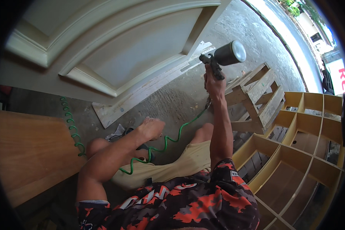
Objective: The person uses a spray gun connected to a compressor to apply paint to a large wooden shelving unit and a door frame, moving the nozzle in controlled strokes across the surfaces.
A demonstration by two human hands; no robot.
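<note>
My right hand (215, 82) is wrapped round the grip of a paint spray gun (214, 66), raised in front of the panelled door. A dark cup with a pale round end (230, 53) sits on the gun, tilted to the right. From below the grip a coiled green air hose (175, 138) runs down and left across my lap. My left hand (152, 128) is closed above my knee, close to the hose; its fingers are mostly hidden, so what they hold cannot be made out. A pale panelled door (142, 46) with raised mouldings stands ahead on the left.
A white board (142, 94) lies under the door's lower edge. At the right are a worn wooden stand (253, 97) and a yellowish wooden frame with compartments (280, 147). A brown wooden panel (30, 149) lies at the left, beside more green coil. Concrete floor (253, 34) stretches toward a bright street.
</note>
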